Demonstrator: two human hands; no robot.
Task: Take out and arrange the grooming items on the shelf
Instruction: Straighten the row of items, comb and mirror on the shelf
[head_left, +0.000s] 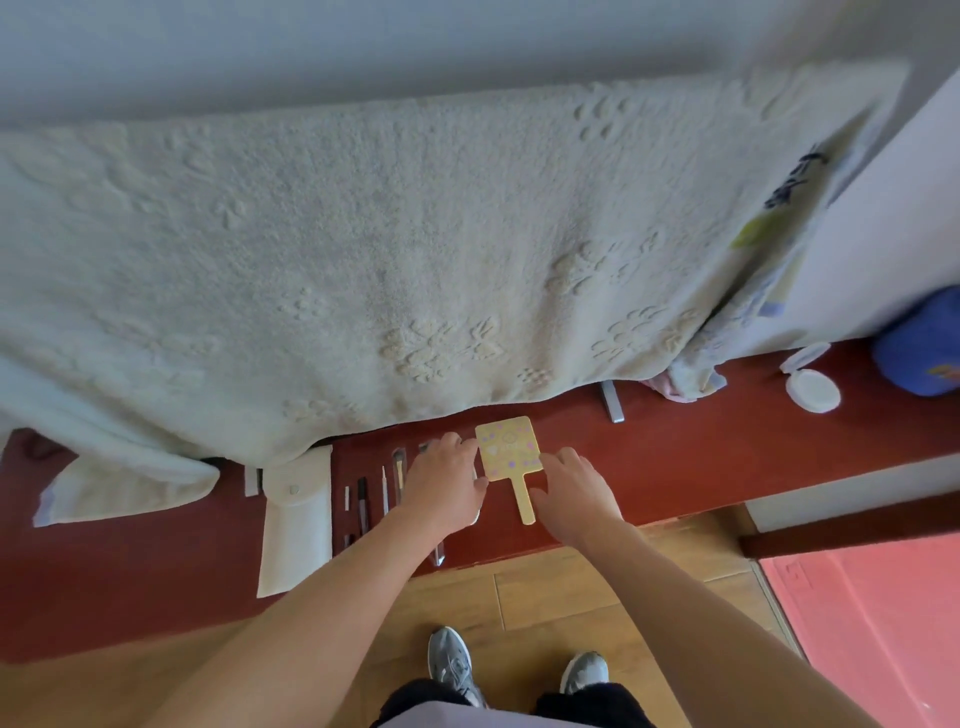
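A yellow hand mirror (508, 450) with pastel dots lies face down on the red shelf (675, 457), handle toward me. My left hand (441, 486) rests flat just left of it, fingertips touching its left edge and covering some tools. My right hand (574, 496) hovers at its right side, fingers spread beside the handle. Several thin grooming tools (374, 493) lie in a row left of my left hand. A white pouch (297, 512) with a snap flap lies further left, hanging over the shelf's front edge.
A large cream towel (363, 260) hangs over the back of the shelf. A round white open case (810, 387) and a blue cap (919, 348) sit at the right. A small grey bracket (612, 400) stands behind the mirror. Wooden floor and my shoes are below.
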